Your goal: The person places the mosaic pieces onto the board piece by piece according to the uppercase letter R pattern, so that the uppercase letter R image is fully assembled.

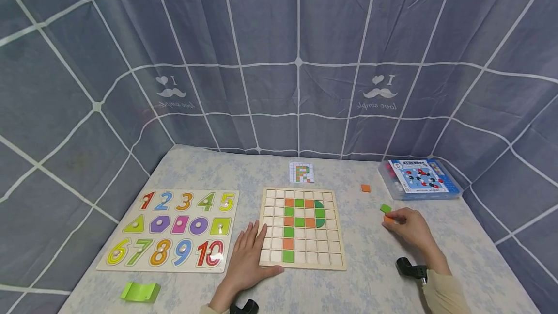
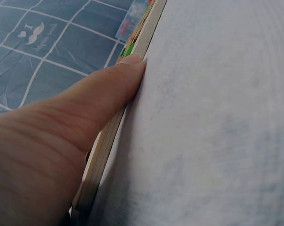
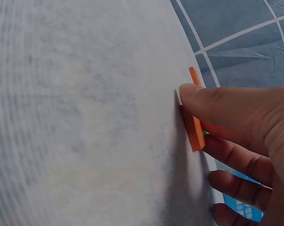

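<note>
My right hand (image 1: 410, 227) pinches an orange square tile (image 3: 193, 129) between thumb and fingers, close over the tabletop. Just past its fingertips lies a green square tile (image 1: 385, 208), and farther back another orange square tile (image 1: 365, 188). My left hand (image 1: 250, 258) rests at the near left corner of a wooden grid board (image 1: 323, 242), fingers spread along the left side and thumb (image 2: 125, 77) against the front edge. Orange and green squares with two green rounded pieces (image 1: 319, 204) form a P shape in the grid.
Behind the board lies a small pattern card (image 1: 301, 172). A number-and-shape puzzle board (image 1: 170, 231) is at the left, with a green plastic piece (image 1: 140, 292) in front of it. A clear plastic case (image 1: 420, 178) stands at the back right, near the hanging curtain (image 1: 279, 86).
</note>
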Motion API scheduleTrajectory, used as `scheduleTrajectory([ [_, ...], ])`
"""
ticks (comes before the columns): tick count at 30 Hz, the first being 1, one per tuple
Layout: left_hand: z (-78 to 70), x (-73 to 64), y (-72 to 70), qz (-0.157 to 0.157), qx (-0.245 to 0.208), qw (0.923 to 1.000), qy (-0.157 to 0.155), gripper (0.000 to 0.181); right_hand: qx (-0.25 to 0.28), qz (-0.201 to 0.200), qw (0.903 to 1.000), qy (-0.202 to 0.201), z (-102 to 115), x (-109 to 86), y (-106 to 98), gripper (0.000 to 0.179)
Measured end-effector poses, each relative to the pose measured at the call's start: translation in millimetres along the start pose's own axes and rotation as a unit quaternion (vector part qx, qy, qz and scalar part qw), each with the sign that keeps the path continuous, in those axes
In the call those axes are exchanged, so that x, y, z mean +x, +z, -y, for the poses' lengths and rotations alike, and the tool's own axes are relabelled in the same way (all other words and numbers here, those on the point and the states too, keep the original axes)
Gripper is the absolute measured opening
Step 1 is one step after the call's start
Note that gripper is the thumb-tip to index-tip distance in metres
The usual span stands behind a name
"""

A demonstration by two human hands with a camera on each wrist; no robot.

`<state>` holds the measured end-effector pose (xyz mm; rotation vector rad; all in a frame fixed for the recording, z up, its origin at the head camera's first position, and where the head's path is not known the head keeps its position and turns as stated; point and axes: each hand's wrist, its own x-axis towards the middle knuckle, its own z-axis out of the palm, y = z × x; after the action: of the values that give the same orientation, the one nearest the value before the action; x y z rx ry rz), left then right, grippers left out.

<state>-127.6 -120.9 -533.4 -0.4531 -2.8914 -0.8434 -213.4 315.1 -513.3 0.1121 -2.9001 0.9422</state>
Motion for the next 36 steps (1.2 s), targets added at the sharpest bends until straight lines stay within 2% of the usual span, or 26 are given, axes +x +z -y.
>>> scheduleTrajectory([
  [11, -0.5, 0.8, -0.9, -0.001, 0.004, 1.0, 0.002, 0.107, -0.008, 0.033, 0.9994, -0.006, -1, 1.9, -5, 0.026],
  [19, 0.5, 1.3, 1.0, -0.004, 0.003, 1.0, 0.005, 0.108, 0.0, 0.026, 0.9997, 0.002, 1, -1.1, -7, 0.023],
  [29, 0.2, -0.1, 0.0, -0.001, 0.001, 1.0, 0.001, 0.108, 0.022, 0.011, 0.9991, 0.036, 2, -7.8, 1, 0.024],
  [36, -0.7, -0.1, -0.7, -0.001, 0.003, 1.0, 0.002, 0.108, 0.015, -0.022, 0.9991, 0.032, 8, -9.9, 6, 0.019],
])
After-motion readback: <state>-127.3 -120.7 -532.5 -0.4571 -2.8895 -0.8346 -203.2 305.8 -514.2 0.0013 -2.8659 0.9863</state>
